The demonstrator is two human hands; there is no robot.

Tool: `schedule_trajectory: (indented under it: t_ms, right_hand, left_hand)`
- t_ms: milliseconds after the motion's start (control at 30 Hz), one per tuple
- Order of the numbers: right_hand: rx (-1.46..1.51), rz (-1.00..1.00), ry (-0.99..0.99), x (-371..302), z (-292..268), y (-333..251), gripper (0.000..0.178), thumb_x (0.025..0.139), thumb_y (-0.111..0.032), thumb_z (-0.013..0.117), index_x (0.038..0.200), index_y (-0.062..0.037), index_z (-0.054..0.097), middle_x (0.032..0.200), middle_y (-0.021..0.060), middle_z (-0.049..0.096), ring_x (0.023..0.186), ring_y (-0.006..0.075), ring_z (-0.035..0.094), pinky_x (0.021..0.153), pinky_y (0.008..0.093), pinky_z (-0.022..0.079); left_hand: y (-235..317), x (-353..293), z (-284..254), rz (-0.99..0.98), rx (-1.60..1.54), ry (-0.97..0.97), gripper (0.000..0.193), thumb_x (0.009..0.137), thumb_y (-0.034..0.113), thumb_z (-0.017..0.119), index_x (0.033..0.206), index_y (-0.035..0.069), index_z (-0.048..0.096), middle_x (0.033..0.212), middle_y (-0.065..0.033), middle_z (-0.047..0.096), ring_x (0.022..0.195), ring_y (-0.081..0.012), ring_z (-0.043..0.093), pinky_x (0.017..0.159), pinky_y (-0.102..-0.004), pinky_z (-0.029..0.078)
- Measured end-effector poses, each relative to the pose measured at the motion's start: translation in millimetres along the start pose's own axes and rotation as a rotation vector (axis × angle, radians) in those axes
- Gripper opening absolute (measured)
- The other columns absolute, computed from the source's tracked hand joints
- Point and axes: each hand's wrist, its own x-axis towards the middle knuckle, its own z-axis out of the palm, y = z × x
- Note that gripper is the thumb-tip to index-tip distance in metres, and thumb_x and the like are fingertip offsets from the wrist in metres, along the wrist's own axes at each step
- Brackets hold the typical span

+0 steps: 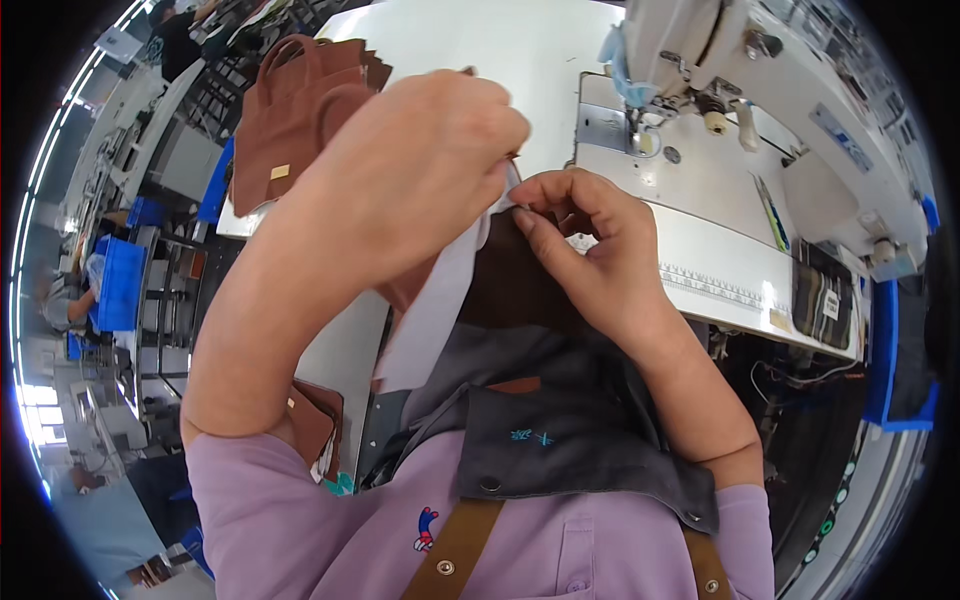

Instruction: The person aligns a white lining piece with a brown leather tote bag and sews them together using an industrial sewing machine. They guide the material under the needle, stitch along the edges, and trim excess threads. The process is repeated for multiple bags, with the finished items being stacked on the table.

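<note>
**Pale strip [435, 305] pinched mid-frame**

From afar, I find bare worktop [470, 40] at upper centre, between brown bags [275, 140] and a sewing machine [805, 120]; its near edge runs centre right. Lengthwise, the strip's free end points lower left. The right hand [605, 235] pinches its top; the left hand [445, 135] curls closed beside it, fingertips hidden.

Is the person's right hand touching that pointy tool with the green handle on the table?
Apart. The head view shows a stretch of white work surface between the right hand and the pointed green-handled tool.
</note>
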Motion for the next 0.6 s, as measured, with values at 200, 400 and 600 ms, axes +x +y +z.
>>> schedule_trajectory:
  t_ms: [200,400,600]
  right_hand:
    - [-0.375,0.159,0.057,-17,-30,48,0.009,0.086,-0.007,0.072,0.094,-0.0025,0.073,0.088,0.0121,0.071,0.077,0.0267,0.07,0.068,0.0344,0.055]
    - [-0.708,-0.143,-0.074,-19,-62,59,0.01,0.083,-0.011,0.074,0.089,-0.0033,0.074,0.101,0.0085,0.07,0.097,0.0264,0.064,0.074,0.038,0.052]
    - [-0.738,-0.349,-0.163,-16,-73,65,0.015,0.082,-0.013,0.073,0.094,-0.0053,0.076,0.114,0.005,0.07,0.11,0.0232,0.06,0.082,0.0364,0.048]
  left_hand:
    - [-19,76,115,0.262,-0.224,-0.112,0.006,0.077,0.006,0.064,0.08,0.0,0.064,0.08,-0.0138,0.063,0.081,-0.034,0.063,0.074,-0.0431,0.051]
    - [-19,106,123,0.186,-0.56,-0.29,0.011,0.071,0.004,0.07,0.082,0.0,0.067,0.077,-0.0096,0.064,0.069,-0.0227,0.061,0.064,-0.0338,0.05]
    - [-29,137,125,0.243,-0.519,-0.57,0.013,0.072,0.004,0.074,0.084,0.001,0.07,0.084,-0.0087,0.063,0.073,-0.0193,0.062,0.064,-0.0312,0.051]
